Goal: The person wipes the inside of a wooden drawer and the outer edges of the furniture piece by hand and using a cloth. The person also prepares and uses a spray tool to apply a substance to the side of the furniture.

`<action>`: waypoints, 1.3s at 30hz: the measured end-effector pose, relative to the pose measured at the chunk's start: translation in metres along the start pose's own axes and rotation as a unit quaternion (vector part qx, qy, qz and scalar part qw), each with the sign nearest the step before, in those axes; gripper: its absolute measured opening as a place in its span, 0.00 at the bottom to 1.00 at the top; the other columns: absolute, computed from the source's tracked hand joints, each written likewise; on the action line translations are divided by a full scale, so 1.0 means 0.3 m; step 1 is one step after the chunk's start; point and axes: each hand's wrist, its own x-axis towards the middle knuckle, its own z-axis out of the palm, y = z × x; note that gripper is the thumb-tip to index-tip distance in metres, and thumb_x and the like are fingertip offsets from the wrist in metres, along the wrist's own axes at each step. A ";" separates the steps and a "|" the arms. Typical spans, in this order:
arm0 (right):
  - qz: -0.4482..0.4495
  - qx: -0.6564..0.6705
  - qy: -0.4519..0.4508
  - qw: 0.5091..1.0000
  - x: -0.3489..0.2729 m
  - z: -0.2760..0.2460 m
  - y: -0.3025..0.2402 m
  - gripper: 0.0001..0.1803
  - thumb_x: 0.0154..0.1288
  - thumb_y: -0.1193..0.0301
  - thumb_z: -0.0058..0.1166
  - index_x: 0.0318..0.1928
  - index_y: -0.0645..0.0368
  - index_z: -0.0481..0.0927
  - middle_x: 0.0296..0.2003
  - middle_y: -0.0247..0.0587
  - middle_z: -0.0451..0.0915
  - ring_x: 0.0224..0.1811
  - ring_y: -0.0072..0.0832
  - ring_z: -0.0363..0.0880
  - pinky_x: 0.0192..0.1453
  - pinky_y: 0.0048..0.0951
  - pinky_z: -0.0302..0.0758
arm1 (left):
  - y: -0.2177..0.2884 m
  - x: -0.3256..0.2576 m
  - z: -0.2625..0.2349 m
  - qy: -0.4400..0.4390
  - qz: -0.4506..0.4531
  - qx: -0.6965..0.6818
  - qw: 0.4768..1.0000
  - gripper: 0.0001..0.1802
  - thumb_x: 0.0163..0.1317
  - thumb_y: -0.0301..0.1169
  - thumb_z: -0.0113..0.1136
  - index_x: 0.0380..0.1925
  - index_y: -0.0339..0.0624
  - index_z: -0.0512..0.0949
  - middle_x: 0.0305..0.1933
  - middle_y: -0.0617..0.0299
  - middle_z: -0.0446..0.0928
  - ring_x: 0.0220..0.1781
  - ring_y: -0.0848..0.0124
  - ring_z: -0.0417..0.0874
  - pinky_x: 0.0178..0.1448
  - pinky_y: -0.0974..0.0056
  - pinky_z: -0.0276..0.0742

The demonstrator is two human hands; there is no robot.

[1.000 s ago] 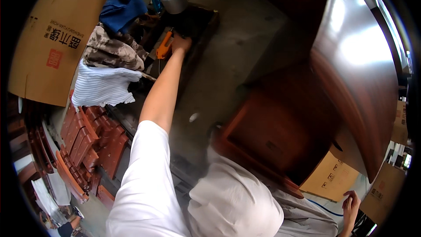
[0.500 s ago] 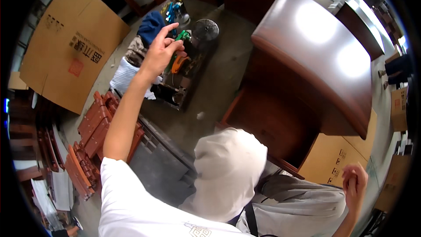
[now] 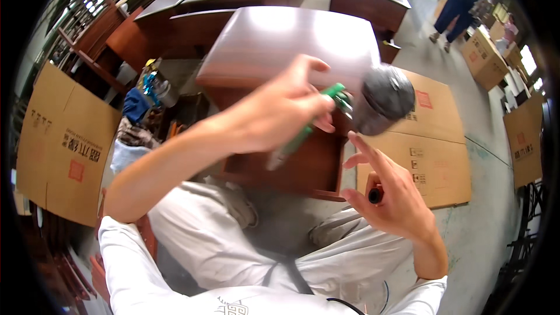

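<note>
Left hand [image 3: 274, 118] clamped around green-handled tool [image 3: 303, 134] with grey round head [image 3: 382, 99], held above dark wooden table [image 3: 291, 41]; right hand [image 3: 388, 195] half-open, pinching small black-red piece [image 3: 375, 195] below it.

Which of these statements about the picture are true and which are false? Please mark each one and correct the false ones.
1. The left hand holds a tool with a green handle. True.
2. The right hand is empty. False: a small dark cylinder with a red part sits between its fingers.
3. A dark wooden cabinet stands in front of the person. True.
4. The cardboard sheets lie on top of the cabinet. False: they lie on the floor to its right.
5. Another person stands far off at the upper right. True.
</note>
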 end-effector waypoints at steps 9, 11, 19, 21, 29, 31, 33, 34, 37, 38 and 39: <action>0.075 -0.115 0.254 0.957 -0.130 -0.047 0.388 0.25 0.61 0.71 0.68 0.58 0.61 0.77 0.39 0.49 0.82 0.39 0.49 0.83 0.41 0.43 0.79 | -0.161 0.408 0.571 -0.021 0.014 -0.019 1.000 0.38 0.74 0.29 0.52 0.76 0.33 0.44 0.52 0.47 0.79 0.55 0.61 0.81 0.62 0.58 0.77; 0.164 -0.146 0.260 0.940 -0.158 -0.050 0.410 0.21 0.61 0.71 0.68 0.54 0.60 0.78 0.38 0.49 0.82 0.37 0.50 0.82 0.40 0.45 0.78 | -0.169 0.436 0.629 -0.030 -0.005 -0.058 0.998 0.40 0.73 0.30 0.50 0.77 0.35 0.43 0.53 0.48 0.78 0.54 0.61 0.80 0.60 0.58 0.77; 0.153 -0.091 0.330 0.927 -0.229 -0.085 0.444 0.07 0.75 0.71 0.59 0.43 0.62 0.81 0.27 0.44 0.76 0.26 0.37 0.78 0.31 0.36 0.72 | -0.270 0.409 0.733 -0.044 0.044 -0.270 0.961 0.30 0.75 0.28 0.49 0.76 0.39 0.59 0.56 0.56 0.77 0.58 0.66 0.80 0.60 0.60 0.80; 0.142 -0.154 0.324 0.923 -0.234 -0.081 0.435 0.07 0.76 0.71 0.60 0.42 0.63 0.80 0.27 0.43 0.75 0.24 0.35 0.74 0.31 0.34 0.71 | -0.362 0.338 0.778 0.044 0.109 -0.352 0.929 0.28 0.75 0.23 0.47 0.74 0.40 0.62 0.57 0.56 0.76 0.60 0.67 0.79 0.61 0.59 0.82; 0.204 0.028 0.450 0.869 -0.238 -0.088 0.395 0.08 0.77 0.72 0.63 0.44 0.67 0.84 0.33 0.28 0.85 0.33 0.11 0.77 0.36 0.19 0.73 | -0.664 0.346 1.104 0.076 0.264 -0.112 0.955 0.37 0.69 0.28 0.65 0.75 0.37 0.62 0.77 0.44 0.64 0.82 0.51 0.64 0.81 0.50 0.63; 0.187 0.019 0.424 0.886 -0.239 -0.105 0.388 0.09 0.75 0.72 0.66 0.45 0.67 0.86 0.34 0.30 0.86 0.34 0.13 0.80 0.39 0.19 0.77 | -0.605 0.358 1.152 0.030 0.280 -0.056 0.958 0.42 0.66 0.28 0.71 0.77 0.36 0.61 0.83 0.43 0.58 0.84 0.52 0.60 0.82 0.50 0.60; 0.171 0.034 0.428 0.887 -0.209 -0.115 0.355 0.10 0.77 0.68 0.64 0.44 0.63 0.84 0.34 0.30 0.83 0.35 0.15 0.77 0.40 0.21 0.74 | -0.579 0.404 1.213 -0.088 0.252 -0.282 0.922 0.38 0.72 0.32 0.66 0.75 0.30 0.61 0.71 0.44 0.71 0.75 0.51 0.71 0.81 0.49 0.61; 0.169 0.074 0.440 0.879 -0.207 -0.131 0.346 0.09 0.78 0.69 0.63 0.45 0.63 0.83 0.34 0.31 0.83 0.36 0.17 0.78 0.42 0.23 0.76 | -0.564 0.407 1.224 -0.060 0.263 -0.274 0.923 0.35 0.74 0.33 0.62 0.75 0.31 0.62 0.68 0.46 0.73 0.70 0.54 0.73 0.76 0.51 0.65; 0.112 0.168 0.489 0.848 -0.202 -0.179 0.333 0.09 0.79 0.70 0.60 0.44 0.64 0.82 0.34 0.35 0.82 0.37 0.22 0.80 0.46 0.30 0.83 | -0.478 0.400 1.190 0.016 0.226 -0.348 0.910 0.28 0.81 0.35 0.53 0.74 0.35 0.63 0.58 0.52 0.75 0.56 0.64 0.77 0.64 0.59 0.74; 0.063 0.177 0.509 0.840 -0.186 -0.195 0.325 0.09 0.79 0.70 0.60 0.42 0.65 0.83 0.33 0.36 0.82 0.37 0.22 0.80 0.46 0.31 0.86 | -0.463 0.391 1.180 0.038 0.167 -0.437 0.883 0.26 0.83 0.36 0.50 0.74 0.36 0.64 0.55 0.53 0.75 0.52 0.67 0.76 0.60 0.62 0.75; 0.014 0.186 0.527 0.829 -0.173 -0.210 0.310 0.10 0.79 0.71 0.60 0.41 0.66 0.84 0.33 0.37 0.82 0.36 0.22 0.81 0.45 0.33 0.88 | -0.460 0.382 1.156 0.037 0.148 -0.452 0.879 0.26 0.84 0.38 0.48 0.74 0.37 0.63 0.50 0.56 0.74 0.47 0.70 0.74 0.55 0.64 0.74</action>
